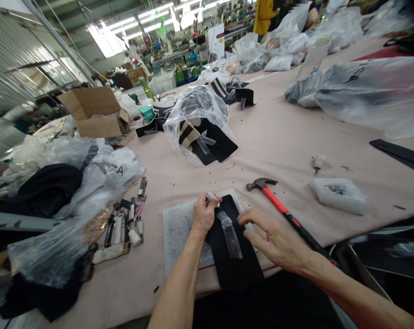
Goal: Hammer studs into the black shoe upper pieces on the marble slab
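Observation:
My left hand (204, 215) is closed around a small white-wrapped punch (212, 197) at the top of a black flat piece (234, 275). Its lower end is mostly hidden by my fingers. A clear plastic strip (231, 238) lies on the black piece, which rests partly on a pale, speckled board (181, 224). My right hand (278, 240) hovers at the right edge of the black piece, fingers apart and holding nothing. Just beyond that hand lies a claw hammer (280, 203) with a red and black handle.
At left lie several hand tools (124, 224) and plastic bags (114, 164). A clear bag (200, 107) with black and striped pieces lies ahead. To the right are a whitish block (339, 194), another white-wrapped tool (318, 161) and a large plastic-wrapped bundle (357, 91). A cardboard box (99, 125) stands back left.

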Motion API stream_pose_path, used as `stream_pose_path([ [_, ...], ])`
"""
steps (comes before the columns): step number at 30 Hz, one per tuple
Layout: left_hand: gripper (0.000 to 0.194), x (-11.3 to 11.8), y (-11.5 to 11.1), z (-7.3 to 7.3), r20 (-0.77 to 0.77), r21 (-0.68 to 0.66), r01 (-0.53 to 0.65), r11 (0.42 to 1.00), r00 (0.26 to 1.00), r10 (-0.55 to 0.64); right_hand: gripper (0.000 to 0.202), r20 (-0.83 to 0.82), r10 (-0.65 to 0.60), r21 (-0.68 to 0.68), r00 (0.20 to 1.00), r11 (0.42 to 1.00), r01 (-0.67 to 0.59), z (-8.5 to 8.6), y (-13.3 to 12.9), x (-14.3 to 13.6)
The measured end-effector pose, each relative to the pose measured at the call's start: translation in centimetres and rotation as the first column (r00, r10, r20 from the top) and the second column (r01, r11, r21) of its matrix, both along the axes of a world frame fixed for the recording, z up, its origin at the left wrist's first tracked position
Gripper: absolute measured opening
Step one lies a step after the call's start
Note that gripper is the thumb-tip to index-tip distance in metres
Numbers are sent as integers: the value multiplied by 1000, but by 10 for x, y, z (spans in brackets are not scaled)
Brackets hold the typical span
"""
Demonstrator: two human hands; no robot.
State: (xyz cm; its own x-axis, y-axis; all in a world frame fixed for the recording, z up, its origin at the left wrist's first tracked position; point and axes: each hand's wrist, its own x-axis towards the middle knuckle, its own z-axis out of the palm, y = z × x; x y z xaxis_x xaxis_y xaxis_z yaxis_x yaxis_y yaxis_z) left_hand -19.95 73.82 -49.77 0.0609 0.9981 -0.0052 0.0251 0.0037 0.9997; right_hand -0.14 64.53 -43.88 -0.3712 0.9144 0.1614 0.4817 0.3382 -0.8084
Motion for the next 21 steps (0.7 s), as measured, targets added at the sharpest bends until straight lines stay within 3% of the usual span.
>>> stream_pose_path([
  [2,27,0,1,2,-2,-7,3,1000,1000,-3,29,19,-101,86,995,991,99,-9,7,-18],
  [4,27,0,1,1,7,-17,-3,1000,1000,3,41,65,-134,173,989,977,121,-27,10,-36],
  [7,27,-2,2,0,21,-29,2,1000,1000,-1,37,88,-173,241,981,959,147,-55,9,-53],
  [9,26,-3,1,0,17,-28,19,999,1000,-18,33,78,-197,248,977,953,172,-65,7,-55],
  [21,23,-6,3,-3,-55,-19,91,996,994,-92,37,58,-194,243,979,954,175,-66,8,-52],
])
